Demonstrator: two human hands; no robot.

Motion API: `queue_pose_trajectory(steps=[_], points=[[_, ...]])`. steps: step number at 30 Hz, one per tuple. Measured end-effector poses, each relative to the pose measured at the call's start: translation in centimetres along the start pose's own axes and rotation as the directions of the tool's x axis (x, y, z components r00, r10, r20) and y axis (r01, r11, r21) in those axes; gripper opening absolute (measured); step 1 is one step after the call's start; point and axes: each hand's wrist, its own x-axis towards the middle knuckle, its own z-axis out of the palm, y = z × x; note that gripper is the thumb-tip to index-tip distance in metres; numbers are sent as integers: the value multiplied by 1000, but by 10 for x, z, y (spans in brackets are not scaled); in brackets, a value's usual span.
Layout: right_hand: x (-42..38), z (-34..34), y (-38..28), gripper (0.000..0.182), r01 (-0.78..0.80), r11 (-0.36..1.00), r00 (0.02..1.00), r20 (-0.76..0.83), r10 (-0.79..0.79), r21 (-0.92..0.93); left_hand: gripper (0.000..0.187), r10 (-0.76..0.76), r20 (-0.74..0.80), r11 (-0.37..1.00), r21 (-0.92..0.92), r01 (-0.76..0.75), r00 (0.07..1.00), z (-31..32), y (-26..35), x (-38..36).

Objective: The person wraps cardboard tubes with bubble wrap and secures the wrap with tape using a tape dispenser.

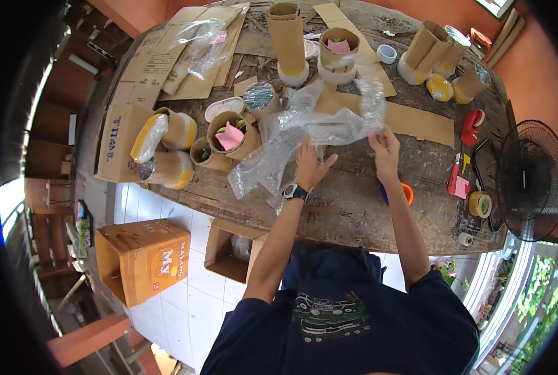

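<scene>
Crumpled clear bubble wrap (pixel 338 127) lies across the middle of the wooden table (pixel 354 187). My left hand (pixel 312 165), with a watch (pixel 294 191) at its wrist, rests at the wrap's near edge with thumb and fingers apart. At the sheet's right end, my right hand (pixel 386 152) pinches the plastic, and a strip of it rises blurred above the fingers. An orange and blue round object (pixel 406 194) is partly hidden by my right forearm. Left of the wrap stands a cardboard tube (pixel 234 134) holding a plant and pink paper.
Cardboard tubes with taped, wrapped ends (pixel 288 47) stand at the back and left. Flattened cardboard (pixel 160 56) covers the far left. Along the right lie a red tape dispenser (pixel 472 127), a red cutter (pixel 454 175), tape (pixel 479 204) and a black fan (pixel 532 181). Boxes (pixel 144 256) sit on the floor.
</scene>
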Motion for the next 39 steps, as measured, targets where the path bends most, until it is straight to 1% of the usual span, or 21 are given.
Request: queue_pose_trajectory(steps=[4,7,12,13,15,16,17,18,19,20,21,22,24,25,28,29,31,32,34,36,39], points=[[10,-27,-29,23,85,931,954,-300,27,355,59,33,151,993,-121,-15,988,0,7,40],[10,-79,-42,24,293,852,871,-489,-50,433,52,54,213,982,-191,-13,976,8,-1,59],[-21,-132,-130,35,437,864,656,-746,-115,251,50,64,246,964,-266,3,967,18,-28,91],[-32,-142,-136,37,433,875,649,-748,-136,217,51,65,181,967,-255,-17,981,17,-26,95],[-52,-152,-145,41,424,893,632,-756,-171,152,54,111,235,970,-237,-54,966,2,-19,98],[-60,-148,-145,41,309,951,620,-762,-186,19,55,135,262,971,-227,-75,955,-7,-15,99],[-66,-142,-142,42,183,977,610,-767,-201,-111,59,107,314,994,-39,-100,943,-2,-26,99],[-72,-136,-140,42,45,971,603,-768,-214,-235,60,15,326,1000,6,-18,945,-19,-9,98],[-78,-135,-127,36,140,938,667,-670,-325,-317,61,-80,332,996,53,66,940,-52,24,97],[-77,-127,-120,34,120,941,682,-663,-309,-315,62,-176,330,983,100,151,928,-72,42,92],[-75,-110,-115,31,102,944,697,-655,-292,-313,58,-83,171,993,92,68,982,-69,32,83],[-75,-95,-112,29,82,947,712,-647,-274,-311,56,-87,150,996,32,83,985,-75,29,74],[-71,-76,-109,28,144,982,832,-522,-187,-123,50,-102,105,990,-88,111,989,-86,23,56],[-70,-64,-109,27,156,988,883,-446,-149,-21,42,-158,126,957,-224,184,979,-104,36,49],[-72,-21,-123,37,49,998,970,-237,-57,-40,37,-243,137,923,-272,272,960,-152,68,27],[-72,-10,-121,39,55,996,991,-117,-64,-76,37,-173,174,926,-307,221,969,-164,80,20],[-74,14,-117,44,79,986,990,130,-61,-143,36,-34,238,917,-380,125,971,-179,101,4],[-76,31,-117,46,76,987,977,207,-46,-142,36,-22,346,779,-582,233,938,-180,107,-6],[-83,60,-121,49,119,972,928,370,-36,-204,37,94,506,356,-821,446,857,-179,121,-23],[-88,76,-125,50,224,921,851,524,-26,-318,32,-37,384,376,-850,369,922,-181,131,-34],[-101,91,-125,45,350,874,856,495,-151,-338,32,-192,225,433,-854,288,955,-169,123,-47]])
